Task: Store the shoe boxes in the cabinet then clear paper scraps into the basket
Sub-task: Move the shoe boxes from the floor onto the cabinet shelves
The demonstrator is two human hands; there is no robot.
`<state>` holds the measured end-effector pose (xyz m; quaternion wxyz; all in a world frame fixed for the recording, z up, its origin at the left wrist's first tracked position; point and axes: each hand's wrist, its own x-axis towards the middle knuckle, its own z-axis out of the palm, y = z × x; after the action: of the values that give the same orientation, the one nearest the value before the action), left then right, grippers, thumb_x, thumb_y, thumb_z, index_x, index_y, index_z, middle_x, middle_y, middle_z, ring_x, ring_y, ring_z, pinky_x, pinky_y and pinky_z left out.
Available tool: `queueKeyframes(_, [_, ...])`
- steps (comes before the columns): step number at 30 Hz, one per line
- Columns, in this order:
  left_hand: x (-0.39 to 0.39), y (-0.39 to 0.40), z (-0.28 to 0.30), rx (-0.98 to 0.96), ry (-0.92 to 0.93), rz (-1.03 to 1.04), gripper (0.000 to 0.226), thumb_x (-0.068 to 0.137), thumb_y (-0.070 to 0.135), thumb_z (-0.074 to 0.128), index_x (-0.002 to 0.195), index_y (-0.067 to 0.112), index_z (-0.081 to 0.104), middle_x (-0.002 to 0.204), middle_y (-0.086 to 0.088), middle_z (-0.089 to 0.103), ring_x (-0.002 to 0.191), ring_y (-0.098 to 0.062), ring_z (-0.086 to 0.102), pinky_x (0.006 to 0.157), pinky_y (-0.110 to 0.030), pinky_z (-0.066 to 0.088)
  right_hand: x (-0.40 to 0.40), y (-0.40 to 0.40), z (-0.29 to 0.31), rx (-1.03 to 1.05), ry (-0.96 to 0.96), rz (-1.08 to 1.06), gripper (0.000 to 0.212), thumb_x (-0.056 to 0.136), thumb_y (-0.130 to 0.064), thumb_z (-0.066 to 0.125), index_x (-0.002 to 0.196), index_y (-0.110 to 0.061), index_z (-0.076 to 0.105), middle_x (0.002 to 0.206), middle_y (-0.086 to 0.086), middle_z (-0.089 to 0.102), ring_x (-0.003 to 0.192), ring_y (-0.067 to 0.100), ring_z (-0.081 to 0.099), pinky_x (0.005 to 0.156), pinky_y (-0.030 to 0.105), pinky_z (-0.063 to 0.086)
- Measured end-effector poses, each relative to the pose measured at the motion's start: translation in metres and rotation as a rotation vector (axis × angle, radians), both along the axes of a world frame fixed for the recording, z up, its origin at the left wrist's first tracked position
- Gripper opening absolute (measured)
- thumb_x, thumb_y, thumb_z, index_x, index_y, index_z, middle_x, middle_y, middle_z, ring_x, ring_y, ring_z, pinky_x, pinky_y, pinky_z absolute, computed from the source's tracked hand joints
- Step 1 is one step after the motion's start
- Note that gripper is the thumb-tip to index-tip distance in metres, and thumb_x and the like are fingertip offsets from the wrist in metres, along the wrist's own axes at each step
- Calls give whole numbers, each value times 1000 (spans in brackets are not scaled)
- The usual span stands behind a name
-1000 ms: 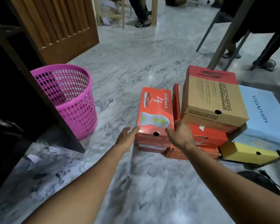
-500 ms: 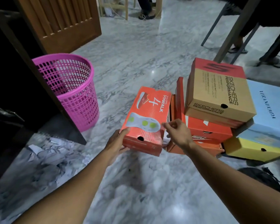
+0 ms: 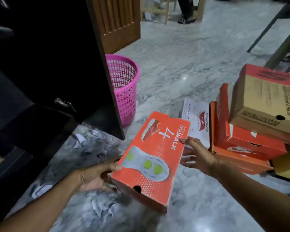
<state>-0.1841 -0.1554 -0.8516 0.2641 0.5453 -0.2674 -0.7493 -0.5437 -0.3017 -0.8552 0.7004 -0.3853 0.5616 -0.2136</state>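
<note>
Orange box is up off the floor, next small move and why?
Probably swing the orange box left into the open cabinet. The left hand grips its near left corner and the right hand steadies its right edge with straight fingers; the box hangs tilted just right of the cabinet.

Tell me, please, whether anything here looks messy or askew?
Paper scraps litter the floor beside the dark cabinet, outside the pink basket. The brown box sits crooked atop the stack.
</note>
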Motion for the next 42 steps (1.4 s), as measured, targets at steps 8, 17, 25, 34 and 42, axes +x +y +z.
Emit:
queueKeyframes(8, [31,42,21,-12,-108,237,50,75,45,81,120,26,76,117,-16,76,96,-24,74,88,-43,61,96,44,8,-18,-20,346,81,63,-50,88,135,-39,55,112,30,64,80,30,68,73,38,61])
queueKeyframes(17, [110,90,36,-40,-380,647,41,80,54,73,103,21,79,99,0,82,100,-22,75,92,-32,53,230,41,27,-137,-13,642,75,68,-72,77,133,-41,57,128,7,70,111,30,73,97,48,60])
queueKeyframes(25, [164,55,19,-70,-320,1042,78,53,75,78,116,30,76,109,-2,80,107,-27,74,104,-49,54,251,39,2,80,-100,771,83,65,-60,86,132,-16,63,134,23,61,112,44,71,92,61,59])
queueKeyframes(34, [168,31,-19,-24,-348,1211,63,82,63,71,131,26,59,124,-7,70,109,-27,68,90,-45,59,379,17,-20,-46,-141,504,39,89,-45,71,78,-10,58,77,14,61,80,32,67,78,38,63])
queueKeyframes(42, [187,20,-29,46,-173,1434,31,99,46,60,93,16,61,103,-13,72,81,-21,69,89,-36,59,483,10,-39,-106,-185,600,31,98,-35,67,78,-12,64,71,12,58,57,18,59,60,23,55])
